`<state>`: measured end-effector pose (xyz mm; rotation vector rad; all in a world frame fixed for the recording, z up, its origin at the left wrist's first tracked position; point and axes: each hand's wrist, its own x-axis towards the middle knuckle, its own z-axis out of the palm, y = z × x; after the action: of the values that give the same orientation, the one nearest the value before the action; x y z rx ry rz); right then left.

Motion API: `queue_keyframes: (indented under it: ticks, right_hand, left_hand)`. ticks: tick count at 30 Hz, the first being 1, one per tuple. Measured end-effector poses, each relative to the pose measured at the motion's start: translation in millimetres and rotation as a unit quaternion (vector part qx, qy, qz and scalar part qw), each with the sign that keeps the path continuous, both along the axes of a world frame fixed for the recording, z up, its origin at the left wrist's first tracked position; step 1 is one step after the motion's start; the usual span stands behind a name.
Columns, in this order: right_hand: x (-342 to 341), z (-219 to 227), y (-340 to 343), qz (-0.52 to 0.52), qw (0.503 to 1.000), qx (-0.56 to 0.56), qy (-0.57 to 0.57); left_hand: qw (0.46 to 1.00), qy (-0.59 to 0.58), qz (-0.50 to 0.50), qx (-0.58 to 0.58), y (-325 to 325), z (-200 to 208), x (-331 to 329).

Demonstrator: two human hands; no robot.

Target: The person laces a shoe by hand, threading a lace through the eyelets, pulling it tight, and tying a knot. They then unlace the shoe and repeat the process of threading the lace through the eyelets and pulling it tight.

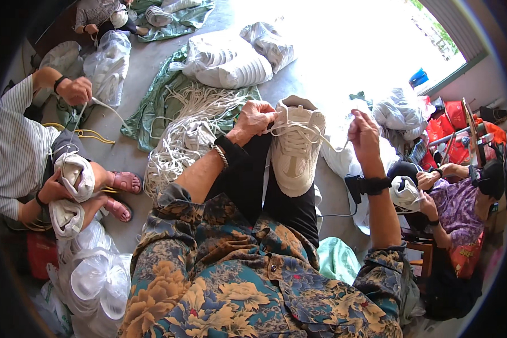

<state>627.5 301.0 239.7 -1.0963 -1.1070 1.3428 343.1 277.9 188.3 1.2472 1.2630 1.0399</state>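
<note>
A cream sneaker (294,167) rests on my lap, its toe pointing toward me. White shoelace runs through its eyelets. Beside the shoe's left collar, my left hand (254,119) is closed in a pinch on the shoelace. My right hand (366,134) is raised to the right of the shoe, fingers closed on the other stretch of shoelace (337,149), which sags between hand and shoe. The lace's tip at the right fingers blends into the bright background.
On my left lies a heap of loose white laces (172,149) on a green sheet (143,125). Ahead are plastic-bagged white goods (225,65). Co-workers handle pale shoes (76,177) at left, far left and right (404,192). Plastic bags (101,276) sit at lower left.
</note>
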Motion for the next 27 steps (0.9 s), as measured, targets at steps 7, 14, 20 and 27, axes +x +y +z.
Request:
queue_keyframes:
  ticks: [7,14,20,27]
  right_hand:
    - [-61,3,7,0.043,0.884,0.31,-0.348]
    - [-103,-23,15,0.123,0.756,0.357,-0.535]
    - [-104,-29,13,0.122,0.78,0.311,-0.529]
    - [-105,-29,17,0.144,0.8,0.276,-0.513]
  left_hand:
    - [0.998,0.054,-0.011,0.028,0,0,4]
    - [0.973,0.182,0.027,0.14,8,-3,16]
    - [0.938,0.276,0.02,0.21,5,11,23]
    - [0.955,0.249,0.011,0.158,17,-2,3]
